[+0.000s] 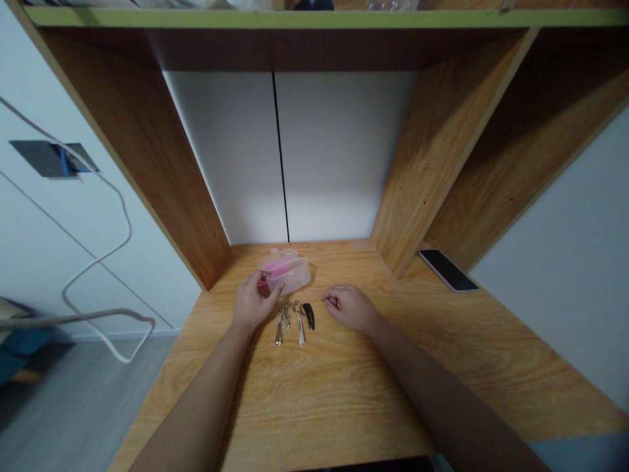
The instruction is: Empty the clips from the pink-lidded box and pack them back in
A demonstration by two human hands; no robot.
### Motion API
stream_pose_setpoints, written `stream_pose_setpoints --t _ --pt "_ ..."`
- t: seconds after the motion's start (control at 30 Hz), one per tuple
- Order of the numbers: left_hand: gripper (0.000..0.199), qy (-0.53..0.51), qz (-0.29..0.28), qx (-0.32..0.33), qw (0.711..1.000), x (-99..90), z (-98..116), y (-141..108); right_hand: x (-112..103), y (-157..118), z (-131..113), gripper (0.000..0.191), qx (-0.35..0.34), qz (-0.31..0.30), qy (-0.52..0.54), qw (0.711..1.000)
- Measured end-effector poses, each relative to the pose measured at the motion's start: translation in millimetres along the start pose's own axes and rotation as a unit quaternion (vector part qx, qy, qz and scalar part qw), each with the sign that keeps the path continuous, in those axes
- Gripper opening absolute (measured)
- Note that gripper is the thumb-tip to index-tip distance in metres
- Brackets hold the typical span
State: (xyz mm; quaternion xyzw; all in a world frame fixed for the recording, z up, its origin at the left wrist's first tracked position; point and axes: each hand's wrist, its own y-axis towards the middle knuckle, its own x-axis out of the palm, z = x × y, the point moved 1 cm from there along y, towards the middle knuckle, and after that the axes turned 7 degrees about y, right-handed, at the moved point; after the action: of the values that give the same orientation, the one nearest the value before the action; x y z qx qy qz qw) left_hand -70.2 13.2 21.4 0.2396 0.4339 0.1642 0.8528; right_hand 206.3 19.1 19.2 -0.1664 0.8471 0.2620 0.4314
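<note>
A clear plastic box [295,278] with its lid raised stands on the wooden desk, with something pink [279,267] inside. My left hand [253,301] is at the box's left side, fingers apart, near a small pink piece at the fingertips; whether it grips that piece is unclear. In front of the box lie metal key-like pieces with a chain [286,318], a second silver piece [301,330] and a black hair clip [309,316]. To the right of the clip my right hand [348,307] rests on the desk with fingers curled together; anything inside them is hidden.
A dark-screened phone [448,270] lies at the right rear of the desk [314,406]. Wooden uprights stand on both sides, with a green-edged shelf [314,19] overhead. A white cable [128,223] hangs at the left.
</note>
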Motion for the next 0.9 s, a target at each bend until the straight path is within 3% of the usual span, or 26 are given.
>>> stream_pose_setpoints --t 0.3,0.57,0.9 --pt "0.023 -0.063 -0.038 0.054 0.996 12.8 7 -3 -1 -1 -3 0.015 -0.013 0.001 -0.021 1.000" --pt "0.021 -0.116 -0.070 0.041 0.990 23.9 10 -5 -3 -4 -22 0.011 -0.094 -0.016 -0.045 0.994" --pt "0.027 -0.128 -0.084 0.083 0.985 30.7 12 -6 3 -4 -38 0.030 -0.121 -0.031 -0.053 0.991"
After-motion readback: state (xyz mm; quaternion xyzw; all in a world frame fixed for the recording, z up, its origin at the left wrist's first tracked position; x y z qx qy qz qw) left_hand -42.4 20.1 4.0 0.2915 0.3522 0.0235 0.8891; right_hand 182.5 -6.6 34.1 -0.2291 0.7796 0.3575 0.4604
